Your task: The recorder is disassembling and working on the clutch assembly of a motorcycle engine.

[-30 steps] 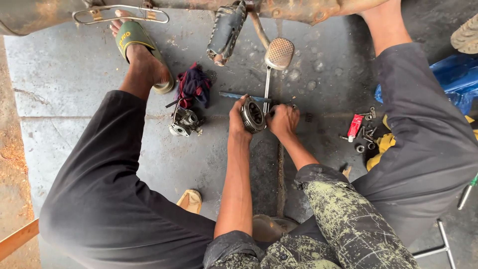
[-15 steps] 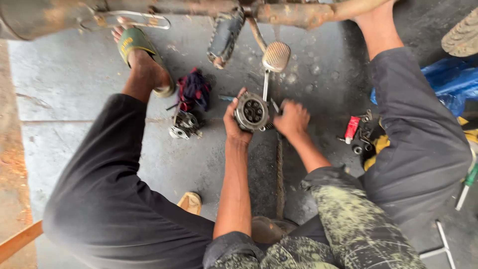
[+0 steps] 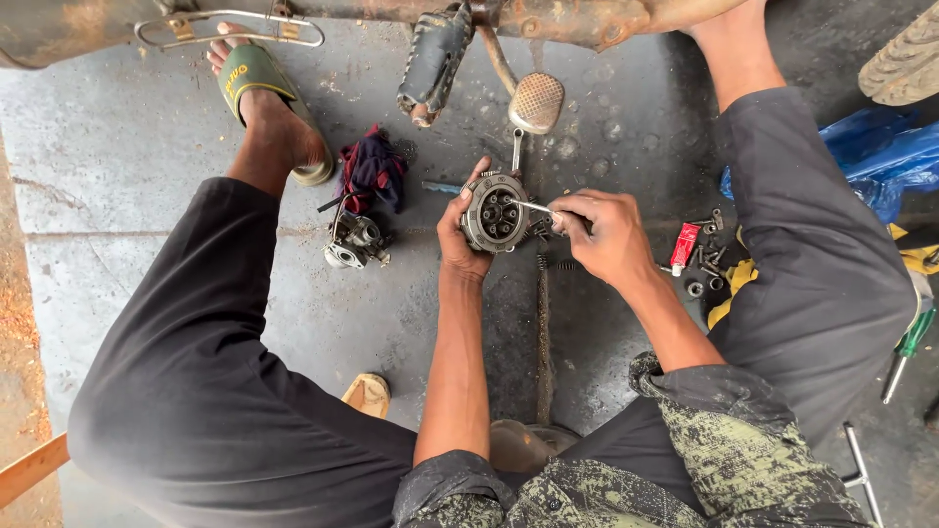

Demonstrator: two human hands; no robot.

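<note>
The left hand (image 3: pixel 460 235) grips a round grey metal clutch assembly (image 3: pixel 494 213), fingers curled around its rim, holding it above the concrete floor (image 3: pixel 127 196). The right hand (image 3: pixel 606 235) pinches a thin metal tool (image 3: pixel 533 206), its tip inside the part's face. Loose springs (image 3: pixel 553 262) lie below the right fingers, so assembly work seems unfinished.

A round, grey metal clutch assembly (image 3: pixel 495 212) with a toothed outer edge and a ring of holes around its dark centre is held tilted on edge above the concrete floor, its open face turned toward the camera. A thin, bright metal tool (image 3: pixel 536 207) lies nearly level, its tip touching that face at the right.
</note>
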